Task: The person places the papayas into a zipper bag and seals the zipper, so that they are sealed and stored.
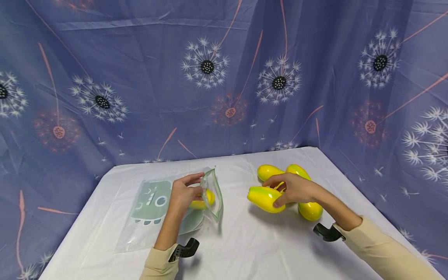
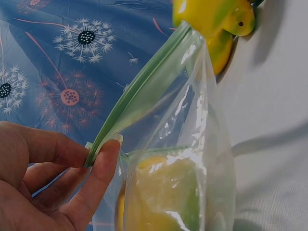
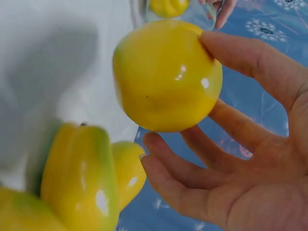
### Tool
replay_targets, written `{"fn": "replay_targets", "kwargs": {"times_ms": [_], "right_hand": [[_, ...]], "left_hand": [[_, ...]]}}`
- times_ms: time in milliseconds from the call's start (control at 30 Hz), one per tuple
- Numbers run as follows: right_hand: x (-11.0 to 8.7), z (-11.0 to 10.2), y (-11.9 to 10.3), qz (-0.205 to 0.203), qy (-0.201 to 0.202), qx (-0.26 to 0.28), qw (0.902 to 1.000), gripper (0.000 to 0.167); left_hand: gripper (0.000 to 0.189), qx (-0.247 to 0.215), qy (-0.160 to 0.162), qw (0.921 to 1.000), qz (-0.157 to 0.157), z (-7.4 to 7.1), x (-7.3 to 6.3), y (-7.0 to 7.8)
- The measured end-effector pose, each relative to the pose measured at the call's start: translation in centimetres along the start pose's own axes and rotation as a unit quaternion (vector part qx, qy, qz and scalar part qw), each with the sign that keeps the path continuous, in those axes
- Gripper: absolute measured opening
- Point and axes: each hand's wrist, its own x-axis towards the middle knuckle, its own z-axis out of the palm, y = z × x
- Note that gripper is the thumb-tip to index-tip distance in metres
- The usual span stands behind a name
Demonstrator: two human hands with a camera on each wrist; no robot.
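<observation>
Bag (image 1: pixel 148 206) with yellow fruit (image 1: pixel 210 196) inside

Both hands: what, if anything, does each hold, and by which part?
The left hand pinches the clear bag by its green rim; the right hand grips a yellow fruit by its end nearer that wrist.

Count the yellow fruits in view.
5 visible: one fruit inside the bag; held fruit in the right hand; back-left fruit, back-right fruit, front-right fruit on the table. That hand may hide more.
</observation>
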Motion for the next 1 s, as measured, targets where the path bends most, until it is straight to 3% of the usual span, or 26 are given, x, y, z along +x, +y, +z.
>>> {"fn": "replay_targets", "kwargs": {"times_ms": [233,833,1000], "right_hand": [[1.4,0.4,-1.3,0.009,0.014,0.037,0.9992,0.062],[4.7,2.1,-3.2,0.006,0.011,0.067,0.9977,0.059],[5.6,2.8,-3.6,0.025,0.007,0.1,0.9946,0.059]], "left_hand": [[0.046,0.0,0.002,1.0,0.002,0.2,-0.1,0.0],[0.045,0.004,0.001,1.0,-0.001,0.1,-0.1,0.1],[0.045,0.007,0.007,1.0,-0.002,0.2,-0.1,0.1]]}}
